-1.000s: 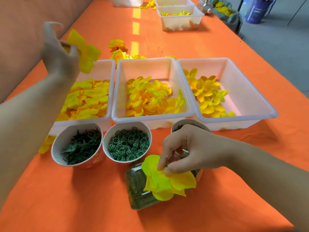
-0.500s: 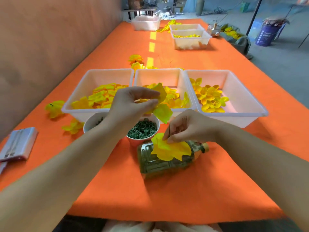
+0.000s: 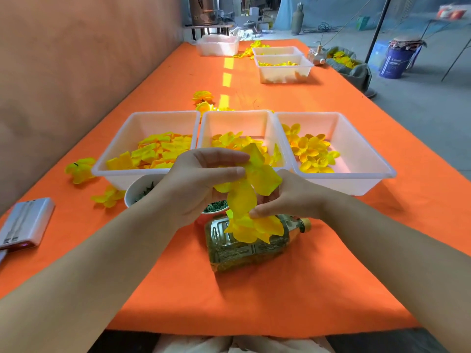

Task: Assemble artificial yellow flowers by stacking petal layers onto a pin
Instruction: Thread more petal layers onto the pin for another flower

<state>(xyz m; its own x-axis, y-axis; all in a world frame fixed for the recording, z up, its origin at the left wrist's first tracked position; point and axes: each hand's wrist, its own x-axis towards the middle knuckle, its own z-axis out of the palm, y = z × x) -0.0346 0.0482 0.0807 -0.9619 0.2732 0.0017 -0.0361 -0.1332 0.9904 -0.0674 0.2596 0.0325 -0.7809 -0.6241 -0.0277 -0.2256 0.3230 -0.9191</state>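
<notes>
**Well, both hands had petals pinched above the bottle**

From the head camera, I saw the left hand (image 3: 198, 182) raised in front of the middle tray (image 3: 237, 112), its thumb and fingers (image 3: 229, 155) closed together on a large yellow petal layer (image 3: 260, 174). One lobe of that layer hung down towards the right hand (image 3: 288, 197). The right hand sat just beside it and lower, thumb and fingers clamped on a stack of yellow petals (image 3: 254, 229) held over a clear bottle (image 3: 244, 250). I could not make out the pin; petals and fingers covered that spot. The bottle lay on its side on the orange tabletop (image 3: 229, 301), cap pointing right.

Behind the hands stood three white trays side by side, and each held yellow petals: the left tray (image 3: 163, 113), the middle one and the right tray (image 3: 356, 149). Two cups stood between the trays and the bottle. A white cup (image 3: 133, 191) held dark green pieces, and a second cup (image 3: 216, 207), partly hidden by the left wrist, held green rings. Loose yellow flowers (image 3: 79, 169) lay on the tabletop left of the trays, and a silver device (image 3: 25, 222) lay near the left edge.
</notes>
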